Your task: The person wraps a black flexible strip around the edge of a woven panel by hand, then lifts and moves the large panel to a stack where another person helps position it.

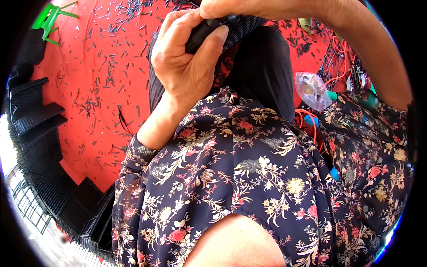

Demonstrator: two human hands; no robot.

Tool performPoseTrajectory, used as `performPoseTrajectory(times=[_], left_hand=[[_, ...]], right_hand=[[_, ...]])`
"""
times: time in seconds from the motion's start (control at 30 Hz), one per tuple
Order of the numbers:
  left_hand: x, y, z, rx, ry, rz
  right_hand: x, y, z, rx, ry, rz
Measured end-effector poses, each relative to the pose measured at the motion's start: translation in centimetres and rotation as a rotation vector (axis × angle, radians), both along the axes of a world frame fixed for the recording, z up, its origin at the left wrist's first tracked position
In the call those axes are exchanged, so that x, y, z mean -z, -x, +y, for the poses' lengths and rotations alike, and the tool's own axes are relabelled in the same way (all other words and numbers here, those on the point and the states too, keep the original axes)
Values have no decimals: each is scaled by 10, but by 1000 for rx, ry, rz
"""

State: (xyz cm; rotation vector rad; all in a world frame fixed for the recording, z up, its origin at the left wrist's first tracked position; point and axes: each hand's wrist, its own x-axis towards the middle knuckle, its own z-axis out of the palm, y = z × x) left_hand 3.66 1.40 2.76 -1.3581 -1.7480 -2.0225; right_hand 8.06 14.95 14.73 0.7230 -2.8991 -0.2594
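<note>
Shows a red floor (pixel 89 147) below the grip, with black woven panels (pixel 49 173) lined up well to its left and a green stool (pixel 44 17) far left. Holds a black woven piece (pixel 243 29) between thumb and fingers of the left hand (pixel 183 62). Has the right hand (pixel 240 8) just beside, cropped above; cannot tell whether closed on anything. Includes black scraps (pixel 110 80) scattered left of the grip.

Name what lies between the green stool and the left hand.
In the head view: red floor strewn with black strips, then dark trouser leg beside the left hand.
</note>
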Motion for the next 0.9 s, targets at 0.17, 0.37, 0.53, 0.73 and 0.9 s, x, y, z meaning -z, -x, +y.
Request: performPoseTrajectory(times=[0.17,0.37,0.53,0.73,0.9], left_hand=[[4,-2,-1,-17,17,20],[13,-10,-3,-48,-34,-250],[15,-7,-1,-45,-66,-78],[20,-3,-2,-52,-69,-38],[20,-3,-3,-44,-57,-34]], right_hand=[[-3,12,1,-15,-3,-102],[-32,6,-18,568,430,-592],[-25,14,-20,608,424,-583],[-22,18,-27,661,394,-582],[-13,16,-1,283,383,-552]])
